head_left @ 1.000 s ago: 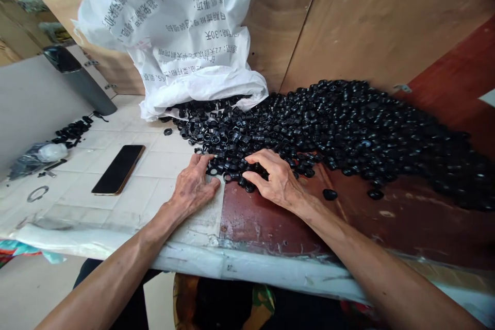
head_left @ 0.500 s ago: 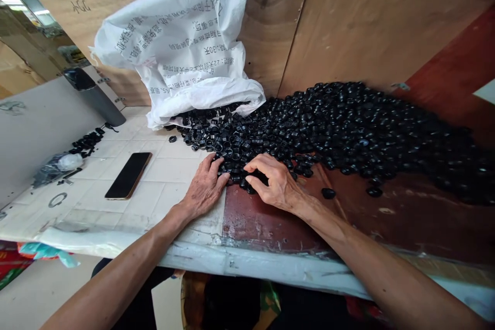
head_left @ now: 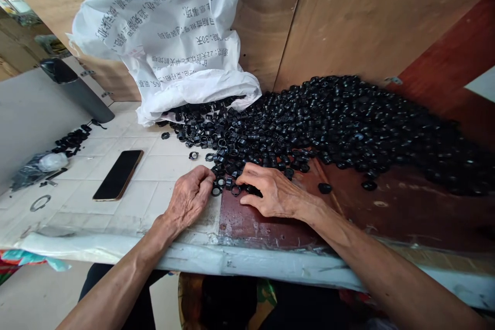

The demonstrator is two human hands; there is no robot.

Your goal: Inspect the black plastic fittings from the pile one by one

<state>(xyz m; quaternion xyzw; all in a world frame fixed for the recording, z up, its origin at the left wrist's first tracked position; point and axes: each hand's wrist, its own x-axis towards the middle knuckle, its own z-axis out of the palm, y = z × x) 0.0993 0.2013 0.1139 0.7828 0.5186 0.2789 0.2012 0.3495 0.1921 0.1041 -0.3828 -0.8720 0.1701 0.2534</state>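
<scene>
A long heap of small black plastic rings and caps spreads over the table. At the heap's near left edge, my left hand is closed, with thumb and fingers drawn together; what they hold, if anything, is hidden. Just to the right, my right hand curves over a few black pieces, its thumb and forefinger apart. Between both hands lie several loose rings. A white woven sack with printed characters rests mouth-down at the back, black rings spilling from under it.
A phone lies on the pale tabletop at left, near a flat metal ring and a plastic bag. Behind them leans a dark bottle. Wooden boards wall the back. The table's front edge is wrapped in plastic.
My left hand has drawn back from the heap, and its fingers have closed. My right hand has shifted slightly closer to me. Some rings now lie apart at the heap's near edge.
</scene>
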